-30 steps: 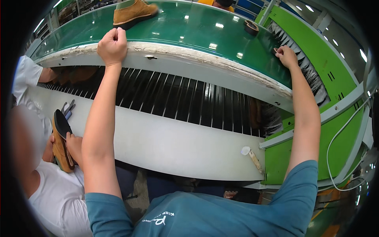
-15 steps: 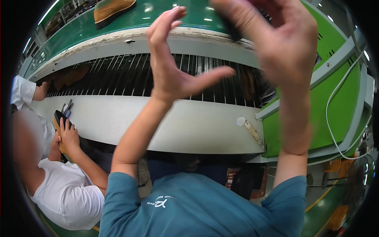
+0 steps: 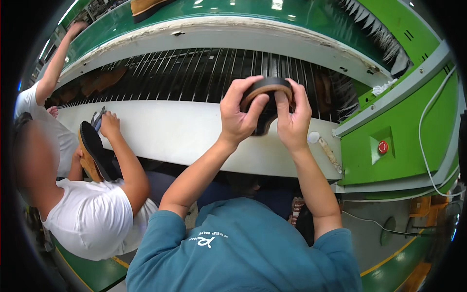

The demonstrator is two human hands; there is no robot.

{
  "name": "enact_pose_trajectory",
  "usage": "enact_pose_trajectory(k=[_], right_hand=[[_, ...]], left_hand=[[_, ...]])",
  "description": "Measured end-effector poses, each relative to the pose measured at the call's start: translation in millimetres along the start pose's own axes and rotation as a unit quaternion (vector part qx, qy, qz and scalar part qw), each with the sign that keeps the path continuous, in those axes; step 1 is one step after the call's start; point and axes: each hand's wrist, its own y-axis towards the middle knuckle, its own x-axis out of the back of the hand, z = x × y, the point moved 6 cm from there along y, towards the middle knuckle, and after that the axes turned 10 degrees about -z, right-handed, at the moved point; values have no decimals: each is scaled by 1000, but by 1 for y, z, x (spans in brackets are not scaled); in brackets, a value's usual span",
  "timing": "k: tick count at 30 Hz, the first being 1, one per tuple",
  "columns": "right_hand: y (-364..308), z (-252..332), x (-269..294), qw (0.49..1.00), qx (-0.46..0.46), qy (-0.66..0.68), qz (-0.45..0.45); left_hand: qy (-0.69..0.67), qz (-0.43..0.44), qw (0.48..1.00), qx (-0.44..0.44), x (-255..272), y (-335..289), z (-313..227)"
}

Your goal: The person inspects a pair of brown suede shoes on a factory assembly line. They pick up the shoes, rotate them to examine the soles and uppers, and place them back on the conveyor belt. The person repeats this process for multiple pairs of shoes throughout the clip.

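A black-soled shoe with a tan edge (image 3: 265,95) is held up in front of the conveyor's slatted lower rack (image 3: 194,73). My left hand (image 3: 238,114) grips its left side, thumb over the sole. My right hand (image 3: 293,117) grips its right side, fingers curled over the heel end. Both hands hover above the white front panel (image 3: 185,131) of the machine. Most of the shoe's upper is hidden behind my fingers.
A person in a white shirt (image 3: 92,214) at my left holds a tan shoe with a black sole (image 3: 92,148). A tan boot (image 3: 146,6) rides the green belt (image 3: 233,9) above. A green housing with a red button (image 3: 383,146) stands at right, beside a small brush (image 3: 327,148).
My hands have come down from the belt's edge and closed on the shoe, now held lower and steadier before the rack. The tan boot on the belt has moved right.
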Motion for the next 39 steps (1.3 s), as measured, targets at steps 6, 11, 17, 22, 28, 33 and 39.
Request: enact_pose_trajectory(k=[6,11,17,22,28,33,39], right_hand=[[-69,12,27,996,81,-27,9],[-138,9,50,996,-15,-25,90],[-111,8,56,999,6,-10,38],[-41,29,60,996,31,42,-67],[-36,-31,36,971,-227,69,-1],[21,-206,66,943,-145,-299,12],[55,-380,135,794,-63,-583,160]], left_hand=[[92,68,990,-84,25,-50,-23],[112,127,986,2,50,-121,-32],[79,158,982,-59,23,-72,-37],[7,166,985,37,-10,7,-44],[-72,117,941,308,-10,-11,32],[-15,101,904,415,15,-35,149],[-45,73,897,434,42,-69,208]])
